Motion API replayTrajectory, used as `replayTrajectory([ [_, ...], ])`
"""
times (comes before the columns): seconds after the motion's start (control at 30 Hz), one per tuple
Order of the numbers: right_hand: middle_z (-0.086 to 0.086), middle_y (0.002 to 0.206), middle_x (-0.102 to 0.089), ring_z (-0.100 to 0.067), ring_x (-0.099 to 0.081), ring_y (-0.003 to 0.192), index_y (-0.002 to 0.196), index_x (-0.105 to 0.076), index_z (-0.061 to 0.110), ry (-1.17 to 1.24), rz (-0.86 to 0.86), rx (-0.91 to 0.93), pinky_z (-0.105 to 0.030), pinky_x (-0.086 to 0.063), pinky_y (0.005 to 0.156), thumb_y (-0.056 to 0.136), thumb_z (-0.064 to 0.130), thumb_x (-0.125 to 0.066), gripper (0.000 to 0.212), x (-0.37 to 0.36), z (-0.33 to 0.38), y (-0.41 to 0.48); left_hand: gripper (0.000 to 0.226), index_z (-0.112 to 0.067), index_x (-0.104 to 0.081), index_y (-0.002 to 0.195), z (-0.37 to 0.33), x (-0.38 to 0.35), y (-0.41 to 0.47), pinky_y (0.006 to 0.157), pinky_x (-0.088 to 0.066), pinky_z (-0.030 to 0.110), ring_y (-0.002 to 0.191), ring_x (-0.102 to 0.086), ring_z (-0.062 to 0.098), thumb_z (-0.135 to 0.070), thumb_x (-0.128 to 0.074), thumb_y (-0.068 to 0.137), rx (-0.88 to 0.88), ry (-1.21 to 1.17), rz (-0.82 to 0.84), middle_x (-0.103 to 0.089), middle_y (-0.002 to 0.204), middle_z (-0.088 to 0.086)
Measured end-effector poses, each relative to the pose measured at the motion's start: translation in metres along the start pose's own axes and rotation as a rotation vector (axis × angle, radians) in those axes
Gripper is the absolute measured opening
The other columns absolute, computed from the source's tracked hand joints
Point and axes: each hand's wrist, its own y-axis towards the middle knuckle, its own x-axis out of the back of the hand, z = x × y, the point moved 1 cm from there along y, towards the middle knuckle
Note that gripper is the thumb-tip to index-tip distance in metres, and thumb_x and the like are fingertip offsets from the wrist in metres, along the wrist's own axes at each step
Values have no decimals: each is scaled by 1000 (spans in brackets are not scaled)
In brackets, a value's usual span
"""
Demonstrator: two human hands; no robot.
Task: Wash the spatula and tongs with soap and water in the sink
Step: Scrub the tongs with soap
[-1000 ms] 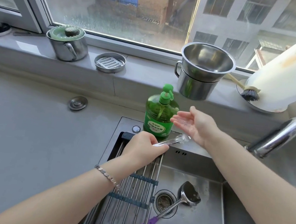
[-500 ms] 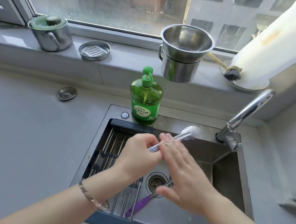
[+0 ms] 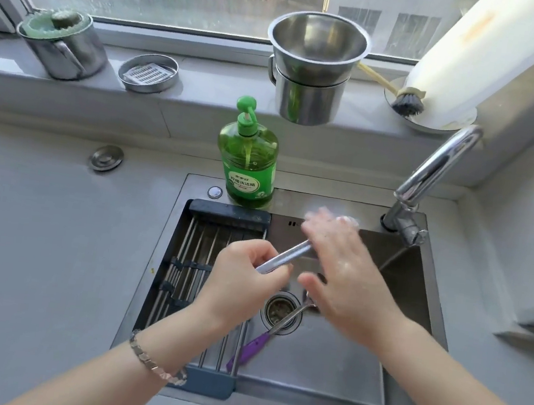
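A: Where are the tongs?

B: Over the sink (image 3: 322,366), above its left half. The left hand (image 3: 241,280) has its fingers clenched round the handle end of the tongs (image 3: 285,255), so the metal arms slant up and away toward the faucet (image 3: 433,169).

A: And the right hand?

B: The right hand (image 3: 348,274) lies across the upper part of the tongs, fingers stretched out rather than wrapped, thumb spread below. The fingertips are blurred, so how hard they press cannot be told. That flat lay looks suited to spreading soap along the arms while the other grip steadies the tool.

A: Is water running?

B: That cannot be told. The right hand's skin shines as if wet or soapy.

A: And the spatula?

B: The spatula (image 3: 248,349) lies on the sink floor, its purple handle beside the drying rack (image 3: 205,248) and its metal shaft crossing the drain (image 3: 274,307). Its head is hidden under the right hand. Neither hand touches it, so of the 2 tools, 1 seems in work and 1 waits.

A: The soap?

B: The green soap bottle (image 3: 247,162) stands on the sink's back ledge, just behind the rack, within easy reach of either hand.
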Motion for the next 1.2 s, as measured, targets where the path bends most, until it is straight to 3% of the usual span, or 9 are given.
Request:
replayTrajectory([
  [0.1,-6,84,-65,-24,-55,83,92,-64,7,-101,-75,162,-34,-37,85,97,50,-15,65,-7,12,-3,23,1,-60,61,2,-7,-5,45,-32,20,45,-37,6,-10,-69,79,-70,31,45,-49,49,1],
  [0.27,3,37,-44,-22,-44,34,42,-49,18,-122,-120,91,-22,-32,36,101,33,-20,67,0,-23,0,25,-4,-62,64,9,-11,-11,45,-31,15,45,-38,6,-21,-72,80,-132,154,133,-49,50,-3],
  [0.37,3,32,-32,-15,-39,40,34,-35,22,-36,110,-72,-24,-24,46,94,33,-29,62,2,-26,1,25,-4,-65,70,15,-9,-12,44,-31,16,43,-36,5,-26,-72,79,-73,127,180,-60,57,9],
  [0.47,-2,49,-45,-19,-47,59,45,-37,15,44,309,-342,-28,-27,59,98,37,-25,59,-2,-14,4,27,-2,-65,72,16,-12,-10,46,-33,19,44,-37,5,-27,-71,80,-23,140,197,-55,56,3],
  [0.57,-5,65,-65,-26,-62,67,60,-53,19,-63,188,-74,-31,-40,56,91,35,-11,55,-14,17,2,24,1,-63,71,13,-17,-11,50,-35,23,48,-39,8,-19,-68,83,-20,103,222,-53,56,2],
  [0.67,-6,64,-65,-29,-64,67,59,-50,19,-33,220,-74,-33,-44,57,85,38,0,59,-8,-1,-1,26,-2,-63,70,17,-10,-13,48,-34,22,46,-38,7,-24,-70,81,-9,139,224,-52,55,0],
  [0.8,-1,37,-43,-26,-52,40,43,-18,22,14,78,-168,-23,-29,47,88,33,-23,47,-6,-20,-8,26,-3,-63,72,19,-7,-15,49,-34,23,46,-37,6,-26,-71,80,-15,151,222,-53,57,3],
  [0.97,2,32,-45,-19,-45,29,38,-35,21,-170,18,-11,-19,-25,35,85,26,-36,47,-11,-14,-12,27,-2,-62,73,22,-10,-20,46,-32,20,43,-36,6,-26,-70,81,-13,135,235,-59,59,8],
  [1.2,3,46,-55,-1,-52,47,67,-62,5,877,-146,-1045,-24,-47,60,95,28,-50,39,5,-44,-30,24,-26,-58,61,34,-2,-24,44,-32,18,44,-35,6,-23,-70,81,25,42,155,-46,51,-9],
])
